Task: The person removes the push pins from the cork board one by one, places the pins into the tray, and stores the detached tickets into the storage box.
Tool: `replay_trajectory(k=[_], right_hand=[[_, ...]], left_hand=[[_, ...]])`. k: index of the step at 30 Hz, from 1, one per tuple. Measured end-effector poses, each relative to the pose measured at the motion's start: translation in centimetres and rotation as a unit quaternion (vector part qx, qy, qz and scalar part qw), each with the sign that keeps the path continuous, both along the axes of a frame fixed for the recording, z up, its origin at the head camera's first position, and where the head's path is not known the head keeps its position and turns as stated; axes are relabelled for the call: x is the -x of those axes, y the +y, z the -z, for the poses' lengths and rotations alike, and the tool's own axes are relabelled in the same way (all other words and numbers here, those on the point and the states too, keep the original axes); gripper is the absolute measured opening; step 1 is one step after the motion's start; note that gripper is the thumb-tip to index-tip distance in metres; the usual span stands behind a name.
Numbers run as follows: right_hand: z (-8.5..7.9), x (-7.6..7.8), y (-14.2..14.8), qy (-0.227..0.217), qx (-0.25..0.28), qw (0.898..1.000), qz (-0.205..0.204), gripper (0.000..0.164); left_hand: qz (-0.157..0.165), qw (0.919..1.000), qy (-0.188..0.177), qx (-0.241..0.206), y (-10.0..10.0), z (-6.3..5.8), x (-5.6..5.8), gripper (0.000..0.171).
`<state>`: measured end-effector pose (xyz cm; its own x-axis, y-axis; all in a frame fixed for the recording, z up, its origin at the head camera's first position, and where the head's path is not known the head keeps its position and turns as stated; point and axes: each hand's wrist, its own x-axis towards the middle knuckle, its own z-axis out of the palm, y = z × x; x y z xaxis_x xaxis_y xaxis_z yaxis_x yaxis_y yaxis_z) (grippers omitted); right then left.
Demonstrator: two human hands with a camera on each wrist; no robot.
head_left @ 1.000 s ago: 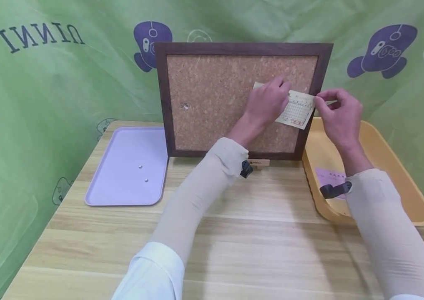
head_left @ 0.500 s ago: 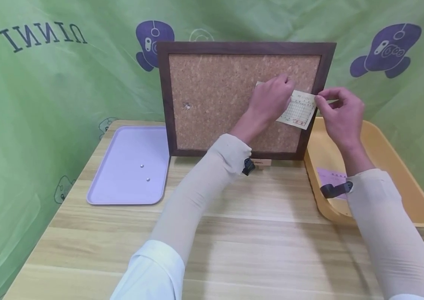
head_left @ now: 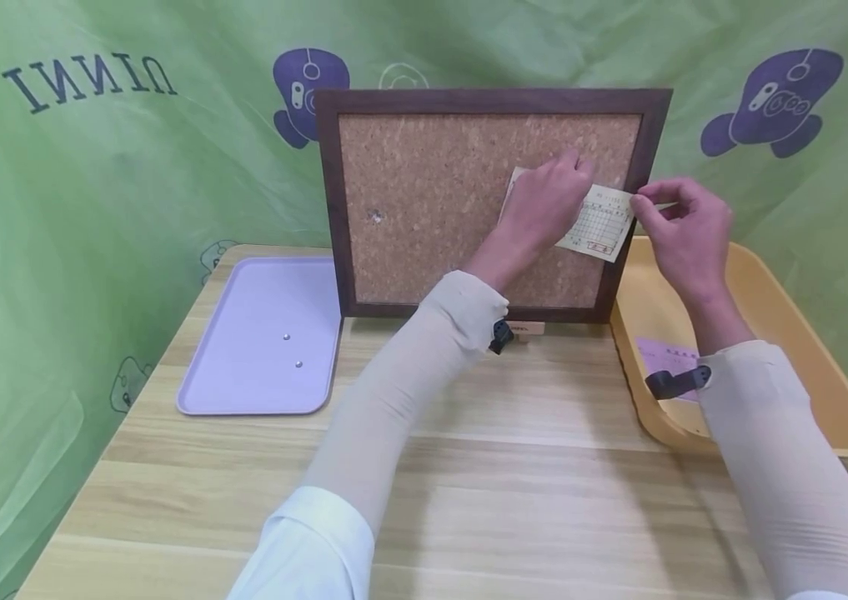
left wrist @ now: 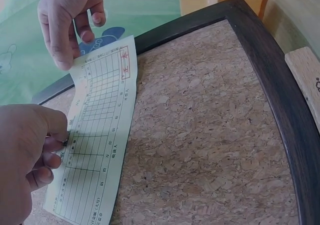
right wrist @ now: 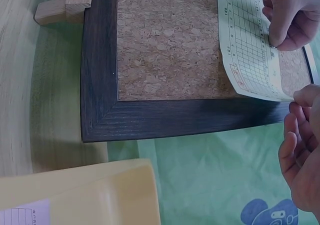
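A pale printed receipt slip [head_left: 594,223] lies against the upper right of the cork board [head_left: 431,208], its right end reaching over the dark wooden frame. My right hand [head_left: 686,229] pinches the slip's upper right corner between thumb and forefinger. With curled fingers, my left hand [head_left: 549,200] pinches what looks like a thumbtack, pressed at the slip's upper edge; in the left wrist view only a small dark bit of it shows at the fingertips. The left hand [left wrist: 30,155] covers part of the slip. In the right wrist view the slip [right wrist: 245,45] bows near the held corner.
A lilac tray [head_left: 243,350] at the left holds two small silver tacks [head_left: 287,337]. At the right stands a yellow tray [head_left: 791,333] with a purple slip [head_left: 659,354] in it. A small silvery spot [head_left: 374,216] shows on the cork's left side. Green cloth hangs behind.
Both hands stay at the slip. My left hand has shifted very slightly rightward along it; the whole view has moved a little too.
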<state>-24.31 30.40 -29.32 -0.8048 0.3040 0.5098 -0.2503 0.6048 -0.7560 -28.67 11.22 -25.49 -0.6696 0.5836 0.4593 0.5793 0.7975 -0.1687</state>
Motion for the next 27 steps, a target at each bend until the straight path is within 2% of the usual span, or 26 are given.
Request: replay_trajectory(k=[12, 22, 27], right_hand=[[-0.12, -0.38, 0.23, -0.013, 0.002, 1.0, 0.001, 0.021], [-0.17, -0.73, 0.45, -0.012, -0.03, 0.999, -0.001, 0.026], [0.09, -0.97, 0.15, -0.011, -0.039, 0.999, -0.01, 0.027]], left_hand=[[0.016, 0.9996, -0.017, -0.017, -0.19, -0.09, 0.18, 0.036], [0.027, 0.9993, -0.017, -0.018, -0.16, -0.11, 0.43, 0.035], [0.032, 0.9989, -0.027, -0.02, -0.41, 0.28, 0.5, 0.032]])
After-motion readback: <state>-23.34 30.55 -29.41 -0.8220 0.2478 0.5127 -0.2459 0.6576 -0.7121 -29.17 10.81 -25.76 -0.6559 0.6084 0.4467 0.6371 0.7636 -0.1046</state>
